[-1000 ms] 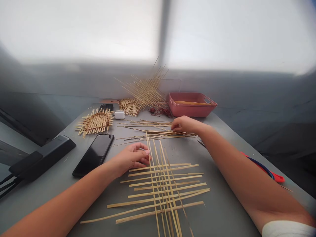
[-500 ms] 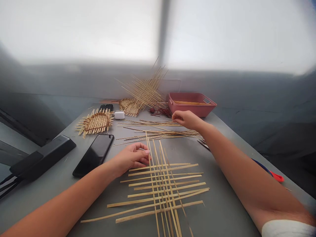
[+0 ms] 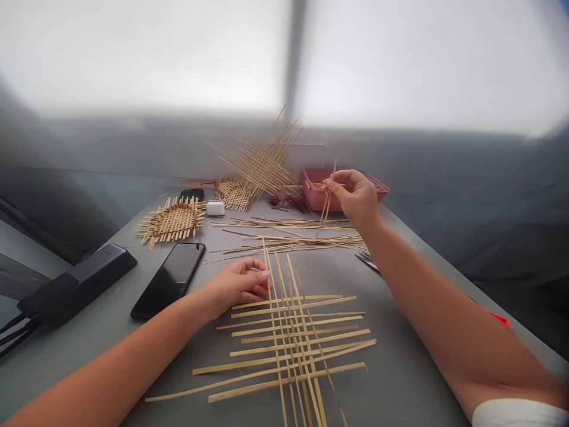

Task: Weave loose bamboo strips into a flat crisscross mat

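Thin pale strips cross one another in a loose woven grid (image 3: 293,338) on the grey table in front of me. My left hand (image 3: 249,281) rests at the grid's upper left, thumb and fingers closed around the top part of an upright strip. Raised in front of the pink basket (image 3: 344,203), my right hand (image 3: 353,193) pinches a few thin strips (image 3: 328,204) that point up and down. Below it, more loose strips (image 3: 297,242) lie sideways across the table beyond the grid.
A phone (image 3: 169,280) and a black power strip (image 3: 80,284) lie at left. Farther back are round woven pieces (image 3: 175,220), a white case (image 3: 215,207), a leaning woven sheet (image 3: 264,166) and dark red cord (image 3: 288,202). Scissors (image 3: 368,262) lie beside my right forearm.
My right hand has risen from above the loose strips and now holds a few of them upright. My left hand and the woven grid have stayed in place.
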{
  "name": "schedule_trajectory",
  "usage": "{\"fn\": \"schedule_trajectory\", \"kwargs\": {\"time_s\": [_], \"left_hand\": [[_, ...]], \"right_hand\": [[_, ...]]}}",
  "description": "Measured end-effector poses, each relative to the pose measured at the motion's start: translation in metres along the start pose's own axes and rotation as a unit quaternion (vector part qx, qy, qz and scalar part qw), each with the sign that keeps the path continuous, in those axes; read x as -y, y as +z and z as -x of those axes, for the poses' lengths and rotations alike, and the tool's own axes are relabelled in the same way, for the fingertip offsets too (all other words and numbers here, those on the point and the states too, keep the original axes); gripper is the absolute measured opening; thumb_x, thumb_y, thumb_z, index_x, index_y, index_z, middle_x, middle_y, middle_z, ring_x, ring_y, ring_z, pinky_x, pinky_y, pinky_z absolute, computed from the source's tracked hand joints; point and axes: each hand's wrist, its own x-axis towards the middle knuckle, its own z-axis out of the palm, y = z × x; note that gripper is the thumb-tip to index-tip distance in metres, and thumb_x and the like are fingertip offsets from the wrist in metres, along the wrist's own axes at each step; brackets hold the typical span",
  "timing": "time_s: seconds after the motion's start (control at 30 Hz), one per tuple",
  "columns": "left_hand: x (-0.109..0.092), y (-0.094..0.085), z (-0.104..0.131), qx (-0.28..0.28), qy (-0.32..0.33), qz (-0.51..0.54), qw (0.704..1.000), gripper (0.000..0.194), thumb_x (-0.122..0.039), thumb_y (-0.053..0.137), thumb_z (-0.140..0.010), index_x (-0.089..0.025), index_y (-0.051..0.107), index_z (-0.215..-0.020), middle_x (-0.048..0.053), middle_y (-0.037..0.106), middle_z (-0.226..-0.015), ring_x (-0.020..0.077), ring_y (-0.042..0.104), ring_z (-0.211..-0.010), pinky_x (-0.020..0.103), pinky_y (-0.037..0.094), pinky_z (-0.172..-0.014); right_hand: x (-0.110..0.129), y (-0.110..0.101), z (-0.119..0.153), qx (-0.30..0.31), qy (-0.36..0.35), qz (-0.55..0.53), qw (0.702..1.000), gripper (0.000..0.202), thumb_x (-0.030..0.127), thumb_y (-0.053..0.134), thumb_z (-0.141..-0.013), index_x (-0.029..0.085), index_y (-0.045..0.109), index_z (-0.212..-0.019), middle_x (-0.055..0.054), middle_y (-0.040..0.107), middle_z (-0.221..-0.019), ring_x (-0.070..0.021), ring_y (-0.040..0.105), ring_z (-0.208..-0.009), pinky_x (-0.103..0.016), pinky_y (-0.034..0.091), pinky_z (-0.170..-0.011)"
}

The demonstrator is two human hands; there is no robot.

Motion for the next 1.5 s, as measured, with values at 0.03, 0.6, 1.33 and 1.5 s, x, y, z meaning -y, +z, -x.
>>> {"fn": "schedule_trajectory", "kwargs": {"time_s": [0.03,0.6,1.33,1.5], "left_hand": [[0.0,0.0,0.0,0.001,0.0,0.0,1.0,0.046,-0.043,0.083,-0.061,-0.018,0.052,-0.085,0.003,0.068,-0.076,0.0111,0.063,-0.066,0.024,0.051,-0.065],[-0.005,0.007,0.008,0.021,-0.023,0.022,0.999,0.063,-0.048,0.085,-0.057,-0.016,0.054,-0.102,-0.001,0.064,-0.073,0.0089,0.059,-0.063,0.023,0.051,-0.064],[-0.01,-0.004,0.008,0.105,-0.059,0.006,0.993,0.05,-0.04,0.081,-0.066,-0.02,0.054,-0.104,0.005,0.069,-0.097,0.0147,0.065,-0.08,0.028,0.051,-0.069],[-0.008,-0.001,0.006,0.08,-0.045,-0.063,0.994,0.047,-0.051,0.075,-0.07,-0.021,0.055,-0.102,0.003,0.07,-0.081,0.0111,0.063,-0.069,0.019,0.043,-0.057]], "right_hand": [[-0.001,-0.001,0.0,0.008,0.009,0.0,1.0,0.017,0.031,0.07,-0.077,0.021,0.059,-0.086,0.0,0.069,-0.083,-0.0165,0.07,-0.078,-0.036,0.058,-0.081],[0.013,0.006,0.005,0.07,0.137,0.011,0.988,0.015,0.027,0.07,-0.074,0.018,0.069,-0.084,0.0,0.063,-0.071,-0.0123,0.059,-0.065,-0.028,0.053,-0.064],[0.101,-0.02,0.079,0.492,0.058,0.265,0.827,0.026,0.037,0.053,-0.086,0.019,0.057,-0.068,0.002,0.052,-0.059,-0.0108,0.042,-0.056,-0.024,0.031,-0.051],[0.101,-0.01,0.09,0.504,0.071,0.281,0.813,0.015,0.026,0.051,-0.083,0.021,0.063,-0.074,0.005,0.049,-0.053,-0.0101,0.039,-0.051,-0.023,0.027,-0.048]]}}
